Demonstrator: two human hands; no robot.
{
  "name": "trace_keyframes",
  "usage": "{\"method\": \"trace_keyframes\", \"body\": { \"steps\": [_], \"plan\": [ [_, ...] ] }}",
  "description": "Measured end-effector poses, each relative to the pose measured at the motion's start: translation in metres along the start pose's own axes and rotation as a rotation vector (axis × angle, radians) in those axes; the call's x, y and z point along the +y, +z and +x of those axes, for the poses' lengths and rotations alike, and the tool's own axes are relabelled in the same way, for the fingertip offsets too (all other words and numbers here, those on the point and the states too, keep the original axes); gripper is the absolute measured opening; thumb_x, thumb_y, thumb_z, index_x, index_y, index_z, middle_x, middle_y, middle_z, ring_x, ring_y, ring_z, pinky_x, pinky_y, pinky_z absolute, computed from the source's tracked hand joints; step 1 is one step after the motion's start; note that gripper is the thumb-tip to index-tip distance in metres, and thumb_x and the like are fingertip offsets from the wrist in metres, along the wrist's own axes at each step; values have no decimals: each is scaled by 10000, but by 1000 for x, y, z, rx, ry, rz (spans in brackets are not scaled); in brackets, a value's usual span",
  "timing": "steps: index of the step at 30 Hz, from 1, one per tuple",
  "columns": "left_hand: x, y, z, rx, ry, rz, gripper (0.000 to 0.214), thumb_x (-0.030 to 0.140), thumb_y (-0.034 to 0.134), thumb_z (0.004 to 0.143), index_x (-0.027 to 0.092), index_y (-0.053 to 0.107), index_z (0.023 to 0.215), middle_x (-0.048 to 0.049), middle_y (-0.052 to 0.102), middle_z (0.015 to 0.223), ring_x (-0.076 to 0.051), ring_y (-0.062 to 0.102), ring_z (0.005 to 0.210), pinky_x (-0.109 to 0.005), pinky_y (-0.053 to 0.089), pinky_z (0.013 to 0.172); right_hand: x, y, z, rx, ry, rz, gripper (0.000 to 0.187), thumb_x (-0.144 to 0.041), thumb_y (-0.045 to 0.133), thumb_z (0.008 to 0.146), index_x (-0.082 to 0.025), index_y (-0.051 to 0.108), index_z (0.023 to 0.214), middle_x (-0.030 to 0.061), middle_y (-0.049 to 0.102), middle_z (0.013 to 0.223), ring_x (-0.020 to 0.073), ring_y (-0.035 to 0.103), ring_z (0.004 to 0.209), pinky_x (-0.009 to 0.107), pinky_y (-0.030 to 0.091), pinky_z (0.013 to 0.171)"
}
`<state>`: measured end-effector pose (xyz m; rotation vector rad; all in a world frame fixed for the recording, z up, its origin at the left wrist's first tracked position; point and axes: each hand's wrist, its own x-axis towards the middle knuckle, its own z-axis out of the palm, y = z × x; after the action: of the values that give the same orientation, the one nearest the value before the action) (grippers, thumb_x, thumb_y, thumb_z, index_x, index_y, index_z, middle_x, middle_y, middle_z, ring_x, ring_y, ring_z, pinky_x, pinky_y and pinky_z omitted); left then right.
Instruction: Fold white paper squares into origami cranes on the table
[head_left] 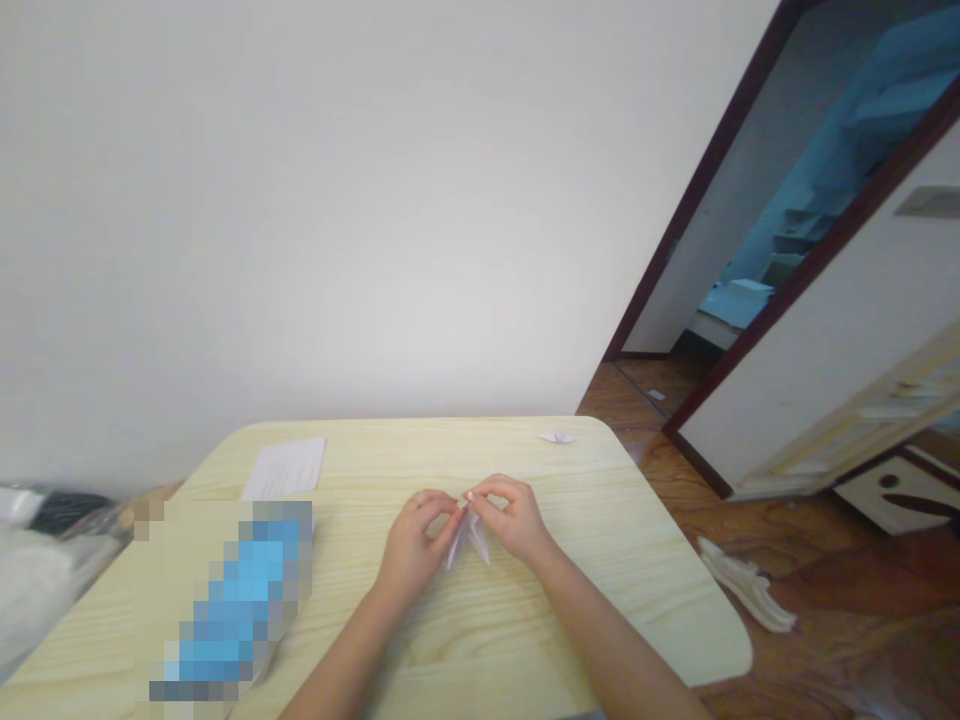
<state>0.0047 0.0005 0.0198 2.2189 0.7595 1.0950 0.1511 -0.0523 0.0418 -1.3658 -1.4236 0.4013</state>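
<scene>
Over the middle of the wooden table point(360, 460), a small folded piece of white paper point(477, 540) is pinched at its top by both hands. Two pointed flaps hang down from it, spread apart. My left hand point(424, 535) grips it from the left with thumb and index finger. From the right, my right hand point(514, 515) pinches the same paper, its thumb and index fingertips meeting near the top. The fingertips hide the upper part of the fold. A small folded paper piece point(557, 437) lies apart near the far right edge of the table.
A printed white sheet point(289, 468) lies at the back left, beside a blurred blue object point(247, 590). A white wall point(420, 220) stands behind the table. To the right are a doorway, wooden floor point(847, 600) and a white object point(746, 585) on it.
</scene>
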Motion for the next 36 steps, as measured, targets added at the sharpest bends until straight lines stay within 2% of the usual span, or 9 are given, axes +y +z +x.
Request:
{"method": "trace_keyframes", "body": {
  "steps": [4,7,12,16,19,27,31,33,36],
  "plan": [
    [1,1,-1,-12,-16,-7,150,264,515,785,188,616,705,-54,625,804,-170,574,803,-324,469,742,-2,-1,1,-38,58,28,266,-247,444,832,-168,670,716,46,654,691,147,592,680,251,450,645],
    [1,1,-1,-25,-50,-31,153,273,515,784,186,606,698,-50,631,805,-173,577,811,-325,466,751,0,-2,2,-77,98,69,216,-283,479,810,-161,652,765,40,649,739,148,586,716,254,452,679],
    [-1,-2,-1,-83,-120,-136,195,244,427,832,199,581,944,-52,647,902,-165,591,833,-294,478,714,9,-7,6,-86,202,126,172,-298,540,754,-157,600,676,13,606,651,136,557,645,239,441,615],
    [-1,-5,-2,-166,55,-152,212,195,420,836,211,590,963,-58,628,970,-160,560,935,-313,448,825,11,-16,9,-103,228,206,185,-319,527,767,-156,592,711,20,617,696,135,565,673,243,439,633],
    [-2,-4,-2,-188,126,-104,204,204,481,815,232,608,972,-59,620,975,-160,557,933,-315,452,828,8,-19,10,-108,224,194,186,-316,521,774,-154,592,717,24,622,721,135,568,692,244,436,649],
    [-2,-1,-3,-123,221,-17,136,262,540,787,235,652,860,-55,635,847,-154,582,804,-290,495,699,5,-13,6,-183,161,98,154,-281,501,796,-166,591,747,7,593,705,127,548,676,230,432,621],
    [-1,-3,-1,-22,184,30,126,256,526,796,213,644,799,-53,647,802,-157,590,782,-299,496,702,0,-14,4,8,-4,-44,139,-249,509,792,-193,584,895,47,599,894,167,532,870,305,408,794],
    [-2,-4,-1,30,148,67,129,246,511,804,207,634,809,-55,646,802,-162,590,789,-310,494,714,-4,-16,3,88,-89,-133,124,-246,510,793,-201,585,881,55,594,902,185,513,906,339,373,836],
    [-5,-4,-1,64,119,131,122,235,497,811,197,612,831,-59,634,828,-165,581,809,-318,486,732,-10,-16,2,26,-148,-207,97,-270,553,767,-205,587,831,36,599,788,182,529,805,340,369,795]
  ]
}}
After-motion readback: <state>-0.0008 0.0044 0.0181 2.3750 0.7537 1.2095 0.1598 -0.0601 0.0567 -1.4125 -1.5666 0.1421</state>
